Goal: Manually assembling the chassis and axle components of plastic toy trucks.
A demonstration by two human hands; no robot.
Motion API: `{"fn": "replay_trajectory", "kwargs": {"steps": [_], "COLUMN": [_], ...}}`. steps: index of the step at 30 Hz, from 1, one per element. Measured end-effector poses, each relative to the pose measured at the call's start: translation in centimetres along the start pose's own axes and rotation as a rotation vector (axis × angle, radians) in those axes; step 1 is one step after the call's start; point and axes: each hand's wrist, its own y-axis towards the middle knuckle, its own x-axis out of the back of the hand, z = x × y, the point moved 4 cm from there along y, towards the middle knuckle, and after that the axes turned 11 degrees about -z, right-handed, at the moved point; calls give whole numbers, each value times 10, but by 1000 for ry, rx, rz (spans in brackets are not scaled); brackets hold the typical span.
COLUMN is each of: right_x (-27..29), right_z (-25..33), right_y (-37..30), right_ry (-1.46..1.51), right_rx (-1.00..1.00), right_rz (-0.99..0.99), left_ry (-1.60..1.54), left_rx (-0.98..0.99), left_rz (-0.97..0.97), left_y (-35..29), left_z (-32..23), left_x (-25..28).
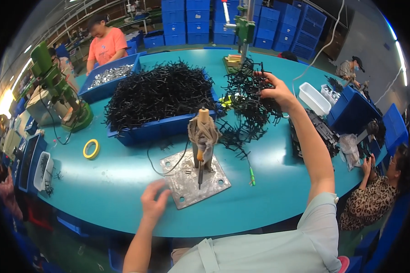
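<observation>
My right hand (278, 93) reaches over a tangled heap of small black branched plastic parts (246, 116), thumb and forefinger apart at the heap's right side. Dark parts lie between and behind these fingers; none is plainly gripped. My left hand (154, 200) is open and holds nothing, beside the left edge of a metal base plate (214, 184) with corner holes. On the plate stands a post wrapped in tan cloth, carrying a soldering-iron-like tool (200, 170) that points down. A thin dark cable loops left from it.
A blue bin (146, 135) piled with black parts stands behind the plate. Also on the teal table (123, 182) are yellow tape (91, 149), a green pen-like tool (252, 176), a white tray (314, 98) and green presses (77, 113). Co-workers sit around.
</observation>
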Motion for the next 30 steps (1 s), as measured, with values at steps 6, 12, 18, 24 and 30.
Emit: {"fn": "replay_trajectory", "kwargs": {"steps": [6, 12, 18, 24, 30], "right_x": [29, 21, 26, 21, -3], "right_z": [-36, -58, -62, -60, -56], "right_y": [-42, -54, -57, -65, -84], "right_ry": [28, -121, -113, -258, -580], "right_rx": [-164, -230, -76, -95, 61], "right_rz": [-55, -89, -96, -131, -45], "left_ry": [157, 296, 482, 405, 299], "left_rx": [-103, -345, -316, -429, -422], "left_rz": [-116, 140, 309, 252, 88], "left_y": [73, 122, 136, 135, 134], "left_z": [3, 29, 54, 46, 32], "left_x": [-8, -47, -66, -70, -48]}}
